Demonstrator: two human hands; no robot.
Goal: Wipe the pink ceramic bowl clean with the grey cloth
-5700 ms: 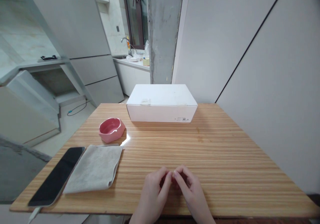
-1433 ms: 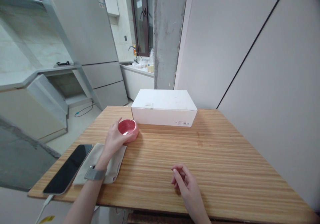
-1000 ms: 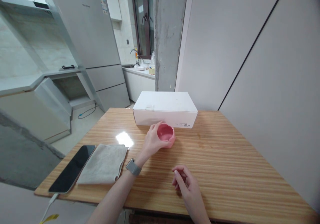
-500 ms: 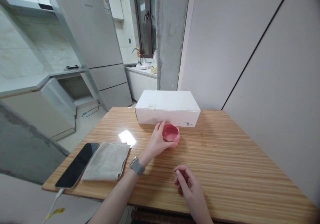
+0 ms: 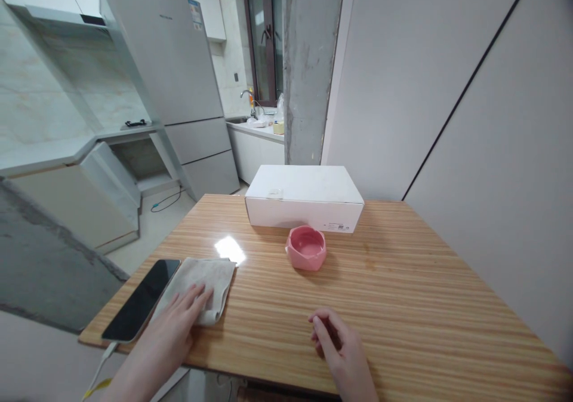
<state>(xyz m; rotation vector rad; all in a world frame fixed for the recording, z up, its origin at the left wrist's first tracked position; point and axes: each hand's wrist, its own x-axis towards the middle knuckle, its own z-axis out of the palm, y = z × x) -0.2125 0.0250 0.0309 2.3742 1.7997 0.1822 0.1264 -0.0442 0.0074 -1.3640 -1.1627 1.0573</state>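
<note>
My left hand (image 5: 181,315) lies with fingers stretched out on a folded beige cloth (image 5: 217,275) at the left of the table. Beside the cloth, a black phone (image 5: 141,300) rests flat with a white cable plugged into its near end. A pink faceted bowl (image 5: 306,248) stands upright in front of the white box, touched by neither hand. My right hand (image 5: 336,342) rests near the front edge, fingers curled inward and the thumb against the index finger. Whether anything small is inside those fingers is hidden.
A closed white box (image 5: 304,201) sits at the back of the wooden table (image 5: 416,294). A pale wall (image 5: 505,169) runs along the right side. Further off stand a grey fridge (image 5: 165,55) and a sink counter (image 5: 257,148).
My left hand has let go of the pink bowl and moved left and nearer, onto the cloth. The bowl stays in front of the box. My right hand is nearly unchanged.
</note>
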